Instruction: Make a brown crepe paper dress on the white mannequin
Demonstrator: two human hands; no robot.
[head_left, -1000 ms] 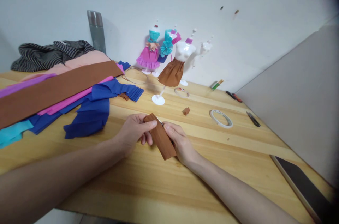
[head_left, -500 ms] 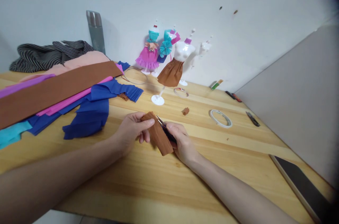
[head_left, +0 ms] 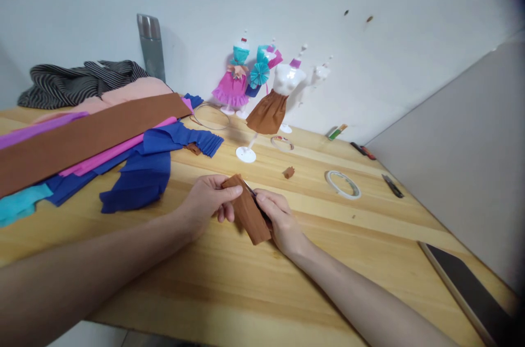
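Observation:
My left hand (head_left: 207,204) pinches the top end of a folded strip of brown crepe paper (head_left: 248,213), thumb on top. My right hand (head_left: 275,217) is closed round a small pair of scissors (head_left: 251,190), whose metal blades meet the paper's right edge near its top. Both hands rest low over the wooden table (head_left: 262,281). Behind them stands a white mannequin in a brown paper skirt (head_left: 268,109) on a round foot.
Sheets of blue, pink, brown and teal crepe paper (head_left: 123,156) lie at the left with striped cloth (head_left: 77,79) behind. More dressed mannequins (head_left: 238,82) stand at the wall. A tape roll (head_left: 343,183), a brown scrap (head_left: 289,172), a wire ring (head_left: 210,116) and a dark tablet (head_left: 471,295) lie about.
The scissors' blades opened at the paper's edge half a second ago and now sit closer together against it. Both hands stay in nearly the same place.

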